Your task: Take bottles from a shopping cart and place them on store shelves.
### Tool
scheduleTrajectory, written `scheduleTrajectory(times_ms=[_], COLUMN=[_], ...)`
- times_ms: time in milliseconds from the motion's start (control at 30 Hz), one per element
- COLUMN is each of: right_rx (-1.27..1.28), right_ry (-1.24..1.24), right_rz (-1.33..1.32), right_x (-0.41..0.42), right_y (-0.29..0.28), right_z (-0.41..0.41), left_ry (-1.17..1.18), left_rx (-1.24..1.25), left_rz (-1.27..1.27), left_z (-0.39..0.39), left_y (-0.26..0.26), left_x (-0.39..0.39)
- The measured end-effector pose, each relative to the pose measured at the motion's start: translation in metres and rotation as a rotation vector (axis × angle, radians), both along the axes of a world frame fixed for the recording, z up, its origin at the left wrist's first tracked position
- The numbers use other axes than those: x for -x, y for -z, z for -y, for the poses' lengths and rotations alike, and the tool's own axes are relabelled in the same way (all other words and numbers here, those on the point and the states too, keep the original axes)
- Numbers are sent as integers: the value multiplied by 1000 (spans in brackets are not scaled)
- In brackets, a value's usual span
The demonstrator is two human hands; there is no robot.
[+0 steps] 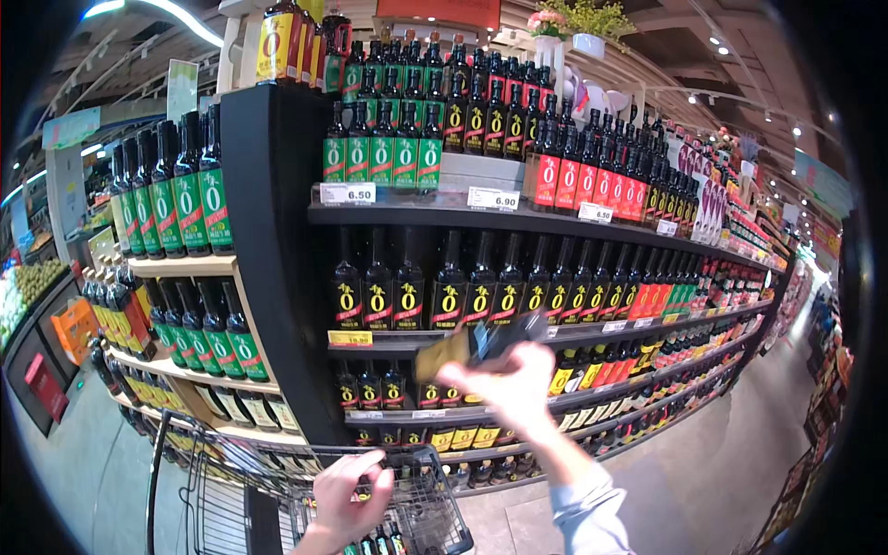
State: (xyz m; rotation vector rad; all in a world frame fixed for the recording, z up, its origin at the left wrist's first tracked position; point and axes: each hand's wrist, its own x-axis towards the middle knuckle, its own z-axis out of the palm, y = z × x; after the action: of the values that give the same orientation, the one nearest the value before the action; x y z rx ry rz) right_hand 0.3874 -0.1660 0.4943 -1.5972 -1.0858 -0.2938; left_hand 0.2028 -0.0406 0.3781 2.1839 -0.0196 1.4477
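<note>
In the head view, my right hand (pixel 510 388) is wrapped around a dark, blurred package or bottle with a yellowish end (pixel 444 354), in front of the lower shelves. My left hand (pixel 352 489) is held over the black wire shopping cart (pixel 444 485), fingers curled, with nothing visible in it. Several dark bottles (pixel 381 541) lie or stand in the cart below it. Behind my right hand, dark glass bottles with black and yellow labels (pixel 481 295) line the middle shelf.
A black shelf unit (pixel 267 243) runs along the aisle, its upper shelf holding green-labelled bottles (pixel 381 156) and red-labelled bottles (pixel 548 173). A side rack (pixel 184 267) of bottles stands left. Grey floor (pixel 694 430) shows at right, beside another display (pixel 825 416).
</note>
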Motion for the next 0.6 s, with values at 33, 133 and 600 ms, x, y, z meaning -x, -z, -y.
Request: scheduleTrajectory(times_ms=[33,133,600], right_rx=[-70,-280,103], right_ry=[63,62,73], right_rz=[20,184,-52], right_x=[-6,-53,-207], right_y=[-24,-91,-207], right_z=[-8,-30,-126], left_ry=[-81,-136,-395], left_rx=[49,473,628], left_rz=[8,-238,-1051], left_z=[-8,-4,31], left_y=[22,80,312], left_x=[7,32,121])
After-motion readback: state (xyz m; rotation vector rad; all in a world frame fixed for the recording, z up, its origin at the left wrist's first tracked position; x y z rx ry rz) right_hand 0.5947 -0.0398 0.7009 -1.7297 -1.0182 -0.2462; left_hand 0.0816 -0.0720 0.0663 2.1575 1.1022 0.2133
